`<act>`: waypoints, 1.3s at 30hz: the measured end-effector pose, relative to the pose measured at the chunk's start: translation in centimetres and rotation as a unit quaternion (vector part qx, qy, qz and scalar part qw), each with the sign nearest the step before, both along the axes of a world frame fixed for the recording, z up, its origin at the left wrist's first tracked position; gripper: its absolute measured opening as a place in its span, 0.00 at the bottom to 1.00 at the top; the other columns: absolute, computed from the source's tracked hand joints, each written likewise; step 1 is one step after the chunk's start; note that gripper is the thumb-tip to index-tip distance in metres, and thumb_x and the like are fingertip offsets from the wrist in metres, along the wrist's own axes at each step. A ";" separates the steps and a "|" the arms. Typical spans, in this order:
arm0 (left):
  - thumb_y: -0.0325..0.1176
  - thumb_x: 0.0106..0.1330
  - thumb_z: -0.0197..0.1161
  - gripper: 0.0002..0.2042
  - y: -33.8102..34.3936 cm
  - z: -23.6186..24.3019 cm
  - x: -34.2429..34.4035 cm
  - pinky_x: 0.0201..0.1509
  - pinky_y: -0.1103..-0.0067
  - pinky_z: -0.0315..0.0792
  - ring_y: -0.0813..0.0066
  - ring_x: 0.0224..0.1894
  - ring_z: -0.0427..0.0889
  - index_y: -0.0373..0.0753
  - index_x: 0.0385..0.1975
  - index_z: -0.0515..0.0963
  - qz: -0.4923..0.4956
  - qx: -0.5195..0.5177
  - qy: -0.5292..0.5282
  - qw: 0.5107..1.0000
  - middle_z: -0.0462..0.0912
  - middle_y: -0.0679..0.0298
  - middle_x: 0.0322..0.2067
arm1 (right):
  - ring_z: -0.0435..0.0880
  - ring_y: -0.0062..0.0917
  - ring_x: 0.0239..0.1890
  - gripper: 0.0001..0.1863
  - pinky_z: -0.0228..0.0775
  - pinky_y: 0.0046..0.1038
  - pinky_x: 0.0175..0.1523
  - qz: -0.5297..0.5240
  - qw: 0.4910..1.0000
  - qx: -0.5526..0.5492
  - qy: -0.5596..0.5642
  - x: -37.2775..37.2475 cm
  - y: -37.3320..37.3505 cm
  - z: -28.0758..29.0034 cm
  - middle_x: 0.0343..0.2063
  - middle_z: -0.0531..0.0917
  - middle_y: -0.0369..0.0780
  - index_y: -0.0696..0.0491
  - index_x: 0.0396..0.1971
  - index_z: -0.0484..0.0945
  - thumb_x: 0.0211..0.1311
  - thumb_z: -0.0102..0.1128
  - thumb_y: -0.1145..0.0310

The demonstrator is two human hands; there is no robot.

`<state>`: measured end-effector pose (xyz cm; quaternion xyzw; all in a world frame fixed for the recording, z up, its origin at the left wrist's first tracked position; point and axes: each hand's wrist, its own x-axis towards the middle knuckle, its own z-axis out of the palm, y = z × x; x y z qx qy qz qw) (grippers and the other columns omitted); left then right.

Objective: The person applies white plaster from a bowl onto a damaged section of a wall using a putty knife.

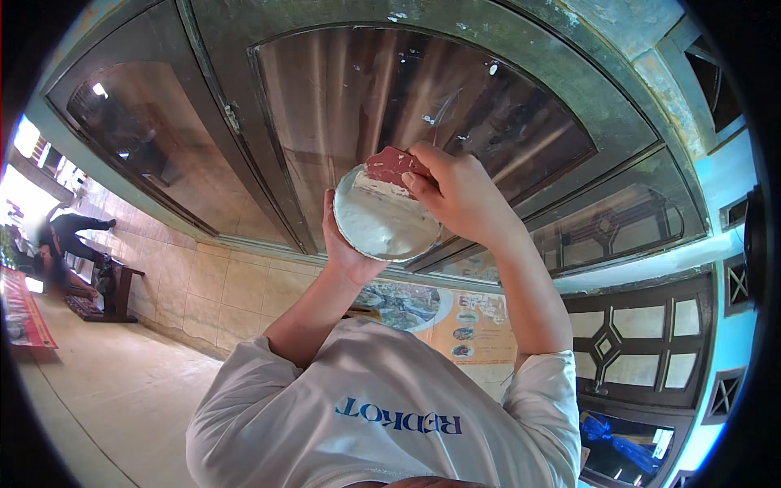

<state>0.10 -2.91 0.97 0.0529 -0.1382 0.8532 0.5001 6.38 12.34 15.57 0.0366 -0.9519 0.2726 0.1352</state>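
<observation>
My left hand (pixel 342 244) is wrapped round the side and underside of a round bowl (pixel 338 213) of thick white paste (pixel 386 221). Between the thumb and fingers of my right hand (pixel 455 191) is a dark red putty scraper (pixel 390 165), smeared with white along its lower edge. That edge meets the paste near the bowl's far rim. Both hands are held up in front of a dark window frame (pixel 431 37) with glass panes, and white specks dot the glass and wood.
A tiled wall (pixel 220 281) runs below the window. At far left a person (pixel 61 244) sits by a dark wooden bench (pixel 122 293). A printed poster (pixel 464 325) lies low behind my right arm. On the right stand a dark panelled door (pixel 643 333) and a pale blue wall (pixel 736 346).
</observation>
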 end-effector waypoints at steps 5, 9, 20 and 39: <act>0.65 0.73 0.37 0.35 0.0 0.6 0.0 0.73 0.54 0.59 0.52 0.70 0.66 0.48 0.70 0.64 0.009 0.018 0.020 1.000 0.66 0.59 0.70 | 0.82 0.28 0.25 0.10 0.72 0.26 0.34 -0.007 0.994 -0.109 0.015 0.5 0.3 0.4 0.26 0.83 0.46 0.59 0.43 0.76 0.67 0.63 0.71; 0.65 0.72 0.38 0.35 -0.1 0.6 -0.1 0.72 0.53 0.60 0.51 0.69 0.67 0.47 0.70 0.65 0.015 0.029 0.014 0.999 0.67 0.57 0.69 | 0.86 0.33 0.26 0.10 0.74 0.31 0.32 0.016 0.989 -0.142 0.049 1.2 0.2 1.1 0.25 0.83 0.46 0.59 0.42 0.76 0.65 0.64 0.72; 0.61 0.72 0.47 0.33 -0.2 0.5 -0.1 0.70 0.52 0.63 0.48 0.66 0.71 0.41 0.67 0.68 -0.003 0.026 0.019 0.999 0.72 0.51 0.65 | 0.82 0.37 0.38 0.09 0.73 0.35 0.42 0.186 0.982 -0.010 0.018 1.8 1.3 3.2 0.34 0.82 0.42 0.57 0.42 0.79 0.61 0.64 0.79; 0.67 0.70 0.41 0.38 -0.7 0.3 0.4 0.72 0.54 0.61 0.51 0.69 0.68 0.43 0.69 0.65 -0.007 0.005 0.039 0.999 0.68 0.55 0.68 | 0.84 0.42 0.36 0.09 0.75 0.36 0.40 0.134 0.989 0.004 0.062 0.7 0.0 1.0 0.33 0.83 0.46 0.58 0.43 0.78 0.64 0.63 0.75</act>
